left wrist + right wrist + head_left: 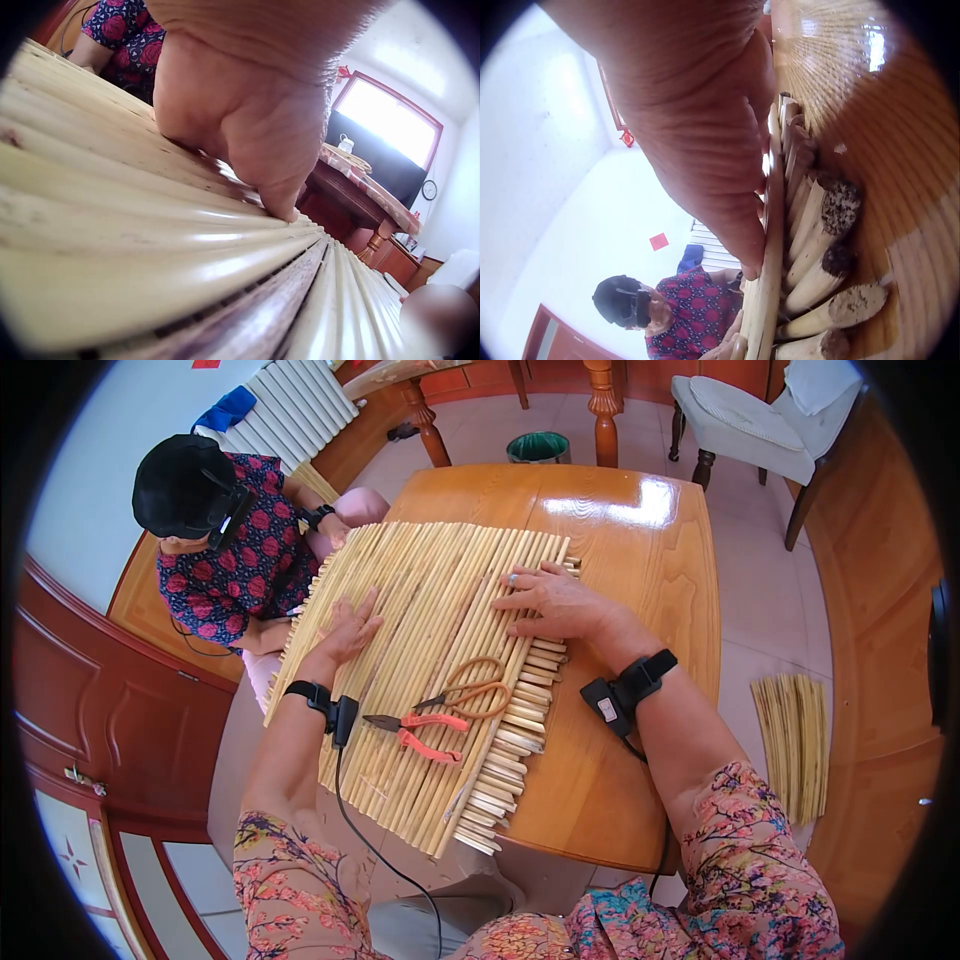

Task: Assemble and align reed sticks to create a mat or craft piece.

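Note:
A mat of pale stalks lies over the left part of the wooden table, its top stalks side by side. Cut ends of a crosswise lower layer stick out along its right edge. My left hand rests on the mat's left half with fingers spread, and its fingertips touch the stalks in the left wrist view. At the right edge, my right hand lies over the outer stalks, the thumb against the edge stalk. Scissors and pliers with red handles lie on the mat between my forearms.
Another person in a black cap sits at the mat's far left side, a hand at its edge. The table reaches right. More stalks lie on the floor at right. A cable hangs from my left wrist camera.

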`<action>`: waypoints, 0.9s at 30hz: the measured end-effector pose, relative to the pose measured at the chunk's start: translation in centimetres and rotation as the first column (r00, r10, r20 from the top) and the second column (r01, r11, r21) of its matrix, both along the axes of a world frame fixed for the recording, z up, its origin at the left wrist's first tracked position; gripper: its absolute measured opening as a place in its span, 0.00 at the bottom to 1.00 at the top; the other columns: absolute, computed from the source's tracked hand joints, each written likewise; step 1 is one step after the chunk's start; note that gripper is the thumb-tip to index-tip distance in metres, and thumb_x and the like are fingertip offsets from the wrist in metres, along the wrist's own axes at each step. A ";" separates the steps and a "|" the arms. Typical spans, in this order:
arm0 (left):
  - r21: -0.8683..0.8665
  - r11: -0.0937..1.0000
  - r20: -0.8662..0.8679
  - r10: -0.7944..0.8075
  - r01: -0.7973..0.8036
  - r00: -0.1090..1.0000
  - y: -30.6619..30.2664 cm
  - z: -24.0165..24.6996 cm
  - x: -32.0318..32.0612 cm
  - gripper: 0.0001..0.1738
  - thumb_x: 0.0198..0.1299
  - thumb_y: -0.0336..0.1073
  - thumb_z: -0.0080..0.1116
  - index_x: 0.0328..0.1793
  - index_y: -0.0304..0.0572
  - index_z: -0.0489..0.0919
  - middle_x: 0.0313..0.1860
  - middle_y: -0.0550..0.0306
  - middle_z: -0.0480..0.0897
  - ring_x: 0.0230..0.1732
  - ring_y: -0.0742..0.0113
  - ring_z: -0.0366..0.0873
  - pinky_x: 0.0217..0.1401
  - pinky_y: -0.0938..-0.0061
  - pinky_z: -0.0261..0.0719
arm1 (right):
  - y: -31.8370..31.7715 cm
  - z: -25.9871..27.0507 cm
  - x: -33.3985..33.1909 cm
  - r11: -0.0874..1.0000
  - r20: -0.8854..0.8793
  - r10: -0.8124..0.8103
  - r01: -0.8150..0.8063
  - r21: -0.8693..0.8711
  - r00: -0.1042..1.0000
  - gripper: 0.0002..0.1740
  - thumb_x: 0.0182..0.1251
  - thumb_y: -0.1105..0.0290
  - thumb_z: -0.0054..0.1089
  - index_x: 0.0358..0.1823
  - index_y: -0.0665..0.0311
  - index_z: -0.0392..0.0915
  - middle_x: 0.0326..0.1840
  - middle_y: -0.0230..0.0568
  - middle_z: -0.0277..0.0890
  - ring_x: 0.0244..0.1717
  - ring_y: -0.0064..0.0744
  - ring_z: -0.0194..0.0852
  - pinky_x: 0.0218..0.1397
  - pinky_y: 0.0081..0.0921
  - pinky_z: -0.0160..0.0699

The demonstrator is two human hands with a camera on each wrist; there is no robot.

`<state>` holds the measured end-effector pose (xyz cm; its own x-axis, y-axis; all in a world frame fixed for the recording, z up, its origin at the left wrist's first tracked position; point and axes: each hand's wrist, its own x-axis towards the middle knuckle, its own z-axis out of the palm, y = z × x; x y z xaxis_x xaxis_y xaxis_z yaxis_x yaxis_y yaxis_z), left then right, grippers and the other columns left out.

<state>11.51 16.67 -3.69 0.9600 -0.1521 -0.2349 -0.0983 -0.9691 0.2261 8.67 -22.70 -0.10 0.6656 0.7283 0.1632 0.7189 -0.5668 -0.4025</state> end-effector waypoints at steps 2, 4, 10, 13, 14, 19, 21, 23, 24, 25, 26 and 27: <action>0.067 0.992 -0.053 0.108 -0.105 0.993 -0.9 0.5 -0.1 0.35 0.61 0.66 0.35 0.73 0.82 0.42 0.74 0.34 0.36 0.74 0.38 0.25 0.61 0.27 0.29 | 0.0 0.1 0.0 1.000 0.001 0.002 -0.002 0.005 1.000 0.23 0.59 0.50 0.54 0.55 0.48 0.74 0.63 0.39 0.64 0.70 0.42 0.50 0.71 0.45 0.39; 0.075 0.989 -0.058 0.128 -0.124 0.990 -1.6 1.0 -0.4 0.36 0.60 0.68 0.34 0.73 0.82 0.41 0.74 0.35 0.36 0.74 0.38 0.25 0.61 0.26 0.29 | 0.0 0.1 0.0 1.000 0.000 0.003 -0.003 0.006 1.000 0.23 0.58 0.51 0.54 0.55 0.48 0.74 0.63 0.39 0.64 0.70 0.42 0.50 0.71 0.45 0.39; 0.042 0.995 0.000 0.086 -0.086 0.996 -0.3 -0.3 -0.3 0.39 0.57 0.70 0.36 0.73 0.80 0.41 0.74 0.34 0.36 0.74 0.37 0.25 0.60 0.26 0.29 | 0.2 0.1 0.0 1.000 -0.005 0.003 -0.003 0.014 1.000 0.23 0.58 0.51 0.54 0.54 0.48 0.75 0.63 0.39 0.64 0.70 0.43 0.50 0.71 0.45 0.39; 0.037 0.997 0.016 0.061 -0.061 0.998 -0.8 0.3 -0.8 0.41 0.56 0.71 0.38 0.74 0.78 0.41 0.73 0.32 0.36 0.74 0.36 0.25 0.60 0.26 0.29 | 0.4 -0.1 0.1 1.000 -0.003 0.009 -0.008 0.018 1.000 0.24 0.58 0.50 0.54 0.54 0.48 0.75 0.63 0.39 0.64 0.70 0.42 0.51 0.71 0.46 0.39; 0.051 0.995 0.003 0.080 -0.080 0.997 -1.6 0.6 -0.9 0.42 0.55 0.71 0.38 0.74 0.77 0.41 0.73 0.31 0.36 0.74 0.35 0.25 0.60 0.26 0.29 | 0.1 -0.1 0.1 1.000 0.001 -0.004 0.003 0.006 1.000 0.24 0.58 0.50 0.54 0.54 0.48 0.75 0.63 0.39 0.64 0.70 0.42 0.51 0.71 0.46 0.40; 0.078 0.992 -0.031 0.101 -0.099 0.994 -2.9 2.1 -1.5 0.44 0.54 0.72 0.39 0.74 0.76 0.40 0.73 0.30 0.36 0.73 0.34 0.26 0.60 0.25 0.31 | 0.0 -0.3 0.0 1.000 0.012 -0.006 0.006 0.007 1.000 0.23 0.58 0.50 0.54 0.54 0.48 0.75 0.64 0.38 0.64 0.70 0.42 0.51 0.71 0.47 0.40; 0.088 0.991 -0.042 0.108 -0.104 0.993 -3.0 2.3 -1.5 0.44 0.54 0.72 0.40 0.74 0.76 0.40 0.73 0.30 0.36 0.73 0.35 0.26 0.60 0.26 0.32 | 0.1 -0.1 -0.1 1.000 -0.002 -0.009 0.009 0.017 1.000 0.23 0.58 0.50 0.54 0.54 0.48 0.75 0.63 0.38 0.64 0.70 0.42 0.51 0.70 0.47 0.40; 0.118 0.986 -0.088 0.127 -0.116 0.988 -3.0 2.4 -1.2 0.44 0.54 0.72 0.40 0.74 0.77 0.39 0.73 0.32 0.36 0.74 0.35 0.26 0.61 0.26 0.32 | 0.0 -0.1 -0.1 1.000 -0.003 -0.007 0.007 0.024 1.000 0.23 0.58 0.50 0.54 0.54 0.49 0.75 0.63 0.38 0.64 0.70 0.42 0.51 0.70 0.47 0.41; 0.118 0.986 -0.089 0.125 -0.114 0.988 -2.7 2.0 -0.8 0.44 0.54 0.72 0.40 0.74 0.77 0.39 0.73 0.32 0.36 0.74 0.35 0.26 0.61 0.26 0.32 | 0.0 0.0 -0.1 1.000 -0.001 -0.001 0.001 0.029 1.000 0.23 0.59 0.50 0.54 0.53 0.49 0.75 0.63 0.38 0.65 0.70 0.42 0.51 0.70 0.46 0.41; 0.123 0.987 -0.086 0.111 -0.100 0.990 -2.2 1.5 -0.5 0.44 0.54 0.72 0.40 0.74 0.77 0.39 0.73 0.32 0.36 0.74 0.36 0.26 0.61 0.27 0.33 | 0.0 -0.1 -0.1 1.000 -0.004 -0.001 0.001 0.030 1.000 0.23 0.59 0.50 0.54 0.53 0.49 0.75 0.63 0.38 0.65 0.70 0.42 0.51 0.70 0.46 0.41; 0.126 0.988 -0.082 0.097 -0.087 0.992 -2.4 1.7 -0.5 0.44 0.54 0.72 0.40 0.74 0.78 0.39 0.73 0.33 0.36 0.74 0.36 0.26 0.61 0.27 0.33 | 0.1 -0.1 -0.1 1.000 0.004 -0.005 0.005 0.017 1.000 0.23 0.59 0.50 0.54 0.53 0.49 0.76 0.62 0.38 0.65 0.70 0.42 0.51 0.70 0.46 0.41; 0.127 0.988 -0.083 0.098 -0.087 0.992 -2.6 1.9 -0.7 0.44 0.54 0.72 0.40 0.74 0.78 0.39 0.73 0.33 0.36 0.74 0.36 0.26 0.61 0.27 0.33 | 0.1 -0.1 0.0 1.000 0.011 -0.009 0.009 0.005 1.000 0.23 0.59 0.50 0.54 0.53 0.49 0.76 0.62 0.38 0.65 0.70 0.42 0.51 0.70 0.45 0.41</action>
<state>10.84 14.10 -1.79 0.9432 -0.0288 -0.3308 0.0078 -0.9940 0.1087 8.62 -22.58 -0.22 0.6703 0.7213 0.1742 0.7181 -0.5714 -0.3973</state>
